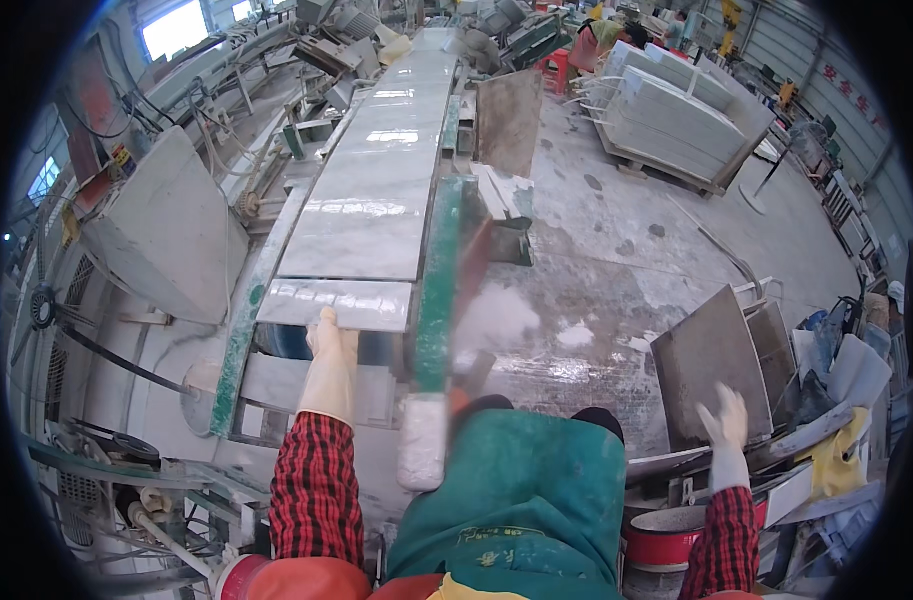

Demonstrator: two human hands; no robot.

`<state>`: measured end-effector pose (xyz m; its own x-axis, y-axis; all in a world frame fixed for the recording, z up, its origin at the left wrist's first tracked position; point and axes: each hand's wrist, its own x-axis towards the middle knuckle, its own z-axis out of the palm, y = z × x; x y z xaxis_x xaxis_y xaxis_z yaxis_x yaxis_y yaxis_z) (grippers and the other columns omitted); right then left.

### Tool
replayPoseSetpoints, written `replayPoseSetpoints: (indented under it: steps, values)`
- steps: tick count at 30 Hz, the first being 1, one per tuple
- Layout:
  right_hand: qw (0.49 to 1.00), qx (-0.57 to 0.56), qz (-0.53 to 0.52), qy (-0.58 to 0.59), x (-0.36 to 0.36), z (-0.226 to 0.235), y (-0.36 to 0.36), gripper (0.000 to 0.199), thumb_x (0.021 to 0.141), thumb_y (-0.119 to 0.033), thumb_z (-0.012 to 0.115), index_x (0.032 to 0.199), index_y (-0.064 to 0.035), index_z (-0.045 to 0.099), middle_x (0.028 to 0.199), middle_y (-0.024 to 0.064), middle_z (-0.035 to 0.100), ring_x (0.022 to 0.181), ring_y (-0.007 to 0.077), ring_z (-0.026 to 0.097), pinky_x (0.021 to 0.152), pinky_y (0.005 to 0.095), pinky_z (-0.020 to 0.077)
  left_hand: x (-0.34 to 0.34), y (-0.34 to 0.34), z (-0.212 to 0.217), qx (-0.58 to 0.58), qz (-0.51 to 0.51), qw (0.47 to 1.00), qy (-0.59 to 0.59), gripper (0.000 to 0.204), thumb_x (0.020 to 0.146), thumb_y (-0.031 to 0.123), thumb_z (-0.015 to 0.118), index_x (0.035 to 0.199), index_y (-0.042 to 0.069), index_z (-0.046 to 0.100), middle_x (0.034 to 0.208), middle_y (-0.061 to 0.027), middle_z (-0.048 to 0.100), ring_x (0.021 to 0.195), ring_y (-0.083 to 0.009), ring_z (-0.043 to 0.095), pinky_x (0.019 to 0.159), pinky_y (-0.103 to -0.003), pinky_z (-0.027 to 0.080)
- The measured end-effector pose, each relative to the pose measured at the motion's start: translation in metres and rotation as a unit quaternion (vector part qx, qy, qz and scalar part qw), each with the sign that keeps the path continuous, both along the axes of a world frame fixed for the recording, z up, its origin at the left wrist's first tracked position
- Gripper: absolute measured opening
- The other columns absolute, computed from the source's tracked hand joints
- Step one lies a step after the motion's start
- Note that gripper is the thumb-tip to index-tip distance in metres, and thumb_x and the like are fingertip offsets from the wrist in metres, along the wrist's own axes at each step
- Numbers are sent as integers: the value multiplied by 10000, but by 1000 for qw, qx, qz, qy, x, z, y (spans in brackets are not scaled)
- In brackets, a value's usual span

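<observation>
At the near end of the conveyor, my left hand [331, 350], in a long cream rubber glove, grips the front edge of a pale, wet, shiny stone slab [376, 305]. Part of that hand rests on top of the slab; the fingers below the edge are hidden. Behind it, a longer wet stone slab [361, 235] lies on the line, with a narrow gap between the two. My right hand [724, 420], also gloved, is held out at the right with its fingers apart and nothing in them. It is nearest a leaning brown-grey board [711, 360].
Green rails [441, 290] flank the conveyor, the right one ending in a wrapped white pad [422, 440]. A red bucket [664, 535] stands below my right arm. Large upright slabs [676, 115] are stacked at the far right, near a bending person [601, 45].
</observation>
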<state>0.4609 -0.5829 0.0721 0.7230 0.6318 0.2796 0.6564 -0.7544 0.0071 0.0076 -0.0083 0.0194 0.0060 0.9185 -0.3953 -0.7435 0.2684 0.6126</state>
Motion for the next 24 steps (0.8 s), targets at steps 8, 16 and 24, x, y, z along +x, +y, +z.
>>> replayPoseSetpoints:
  steps: [8,16,24]
  values:
    - [945,59,-323,8,-79,-25,-239,538,981,-328,597,1372,33,522,1398,251,526,1304,393,483,1115,432,360,7,7,2,4,8,1000,23,442,1017,5,451,1449,-16,356,1464,-227,436,1272,-417,532,1014,-608,508]
    - [938,51,-341,13,-88,-40,-240,493,990,-263,579,1407,-8,506,1450,228,495,1362,382,431,1145,432,334,11,8,5,-5,5,999,35,431,1023,16,450,1442,-22,357,1449,-234,450,1291,-423,515,1020,-616,504]
    - [935,45,-353,12,-89,-46,-239,494,970,-226,613,1408,-18,515,1478,209,483,1391,349,419,1160,419,324,6,24,-18,2,1,1000,12,532,992,6,464,1494,119,330,1482,-159,416,1293,-390,510,970,-622,535]
